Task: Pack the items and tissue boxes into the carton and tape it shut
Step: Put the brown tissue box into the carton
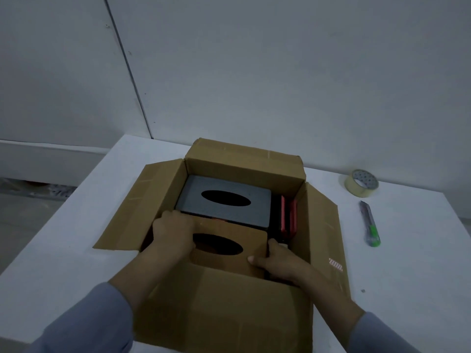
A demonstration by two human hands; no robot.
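Observation:
An open brown carton (163, 200) stands on the white table with all its flaps spread. Inside, a black tissue box (193, 197) with an oval slot lies at the back. A brown wooden tissue box (249, 240) sits in front of it. My left hand (172, 231) grips the brown box's left end, fingers curled over its far edge. My right hand (276, 261) holds its right end, thumb on top. A red and black item (289, 215) stands on edge along the carton's right wall.
A roll of clear tape (361, 184) lies on the table (407, 263) to the right of the carton. Nearer, a grey and green utility knife (370, 224) lies lengthwise. A white wall rises right behind the table; the floor drops off on the left.

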